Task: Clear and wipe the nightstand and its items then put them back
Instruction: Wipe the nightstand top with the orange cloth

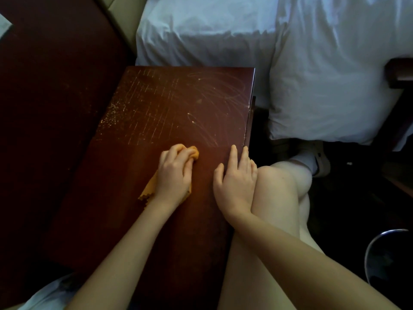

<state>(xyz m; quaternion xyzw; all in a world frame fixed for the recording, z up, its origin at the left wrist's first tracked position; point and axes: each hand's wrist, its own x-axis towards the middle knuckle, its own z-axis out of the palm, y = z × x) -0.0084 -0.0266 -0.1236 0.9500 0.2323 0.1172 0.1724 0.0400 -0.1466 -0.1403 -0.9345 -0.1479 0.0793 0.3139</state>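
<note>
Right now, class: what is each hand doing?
Left hand: closed around the orange cloth.
Right hand: open, flat on the nightstand, holding nothing.

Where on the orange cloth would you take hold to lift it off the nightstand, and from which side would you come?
Probably the loose corner of the orange cloth, which trails flat on the nightstand behind the left hand. Come from the near left: the front of the cloth is bunched under that hand's fingers, and the right hand lies flat on the right edge.
</note>
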